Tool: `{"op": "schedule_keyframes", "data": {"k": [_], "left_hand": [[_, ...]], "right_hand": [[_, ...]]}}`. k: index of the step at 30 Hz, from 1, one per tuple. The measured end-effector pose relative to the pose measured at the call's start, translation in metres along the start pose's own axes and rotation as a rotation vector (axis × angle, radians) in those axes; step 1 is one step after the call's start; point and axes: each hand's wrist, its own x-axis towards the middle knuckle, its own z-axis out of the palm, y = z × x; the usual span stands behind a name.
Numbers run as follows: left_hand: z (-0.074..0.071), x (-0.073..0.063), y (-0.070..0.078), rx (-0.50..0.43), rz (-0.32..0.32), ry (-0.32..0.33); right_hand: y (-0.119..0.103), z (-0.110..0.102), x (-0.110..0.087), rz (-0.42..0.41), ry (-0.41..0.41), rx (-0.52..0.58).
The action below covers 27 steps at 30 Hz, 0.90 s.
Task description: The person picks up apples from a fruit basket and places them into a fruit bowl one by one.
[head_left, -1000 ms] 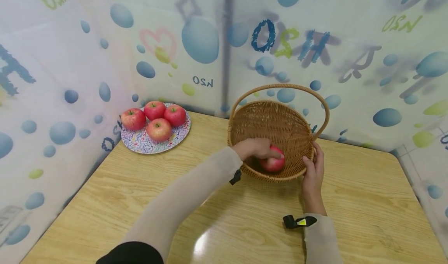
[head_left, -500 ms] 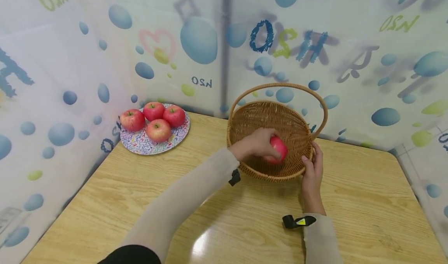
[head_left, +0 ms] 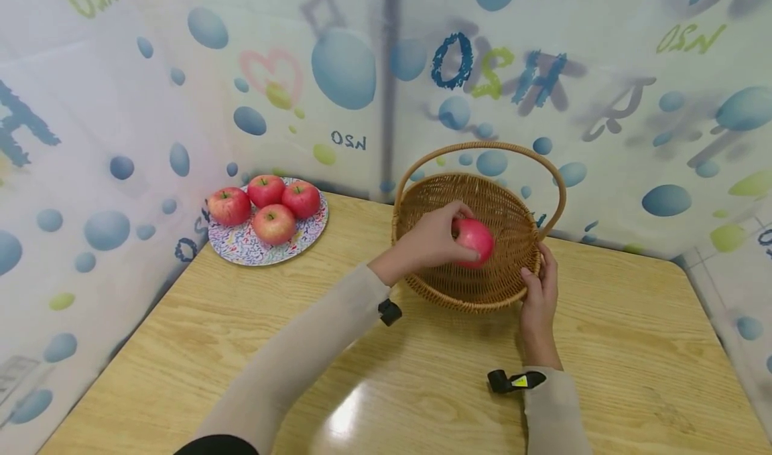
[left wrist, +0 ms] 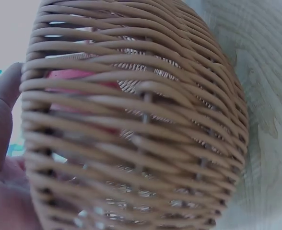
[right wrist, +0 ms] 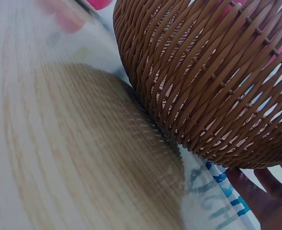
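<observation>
A wicker basket (head_left: 482,287) with a tall arched handle stands on the table, its opening tilted toward me. My left hand (head_left: 431,237) grips a red apple (head_left: 474,240) over the basket's opening. In the left wrist view the woven wall (left wrist: 141,115) fills most of the picture, and the red of the apple shows through its gaps. My right hand (head_left: 539,301) holds the basket's right rim, thumb on the inner side and fingers outside. The right wrist view shows those fingers (right wrist: 249,189) against the weave from beneath.
A patterned plate (head_left: 235,250) with several red apples (head_left: 274,224) stands at the table's back left. The wooden table (head_left: 633,348) meets printed wall sheets (head_left: 338,13) behind and at both sides.
My left hand has lifted the apple from the basket's bottom up toward its opening, drawing back slightly left. The right hand and the basket have stayed in place.
</observation>
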Motion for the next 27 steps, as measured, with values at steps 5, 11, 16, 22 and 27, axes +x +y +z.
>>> {"op": "schedule_keyframes", "data": {"k": [5, 11, 16, 22, 27], "left_hand": [[-0.009, -0.011, -0.004, -0.012, 0.034, 0.022], [-0.020, -0.029, -0.004, -0.033, 0.069, 0.068], [-0.029, -0.045, -0.002, -0.076, 0.059, 0.133], [-0.039, -0.066, -0.006, -0.081, 0.090, 0.224], [-0.048, -0.081, -0.016, -0.040, 0.133, 0.282]], "right_hand": [[-0.001, 0.001, -0.001, 0.009, 0.005, 0.005], [0.001, 0.002, -0.001, 0.010, 0.008, -0.012], [0.001, 0.003, 0.000, 0.010, 0.013, -0.021], [0.002, 0.004, -0.001, 0.018, 0.008, -0.012], [0.002, 0.004, -0.002, 0.024, 0.014, -0.012]]}}
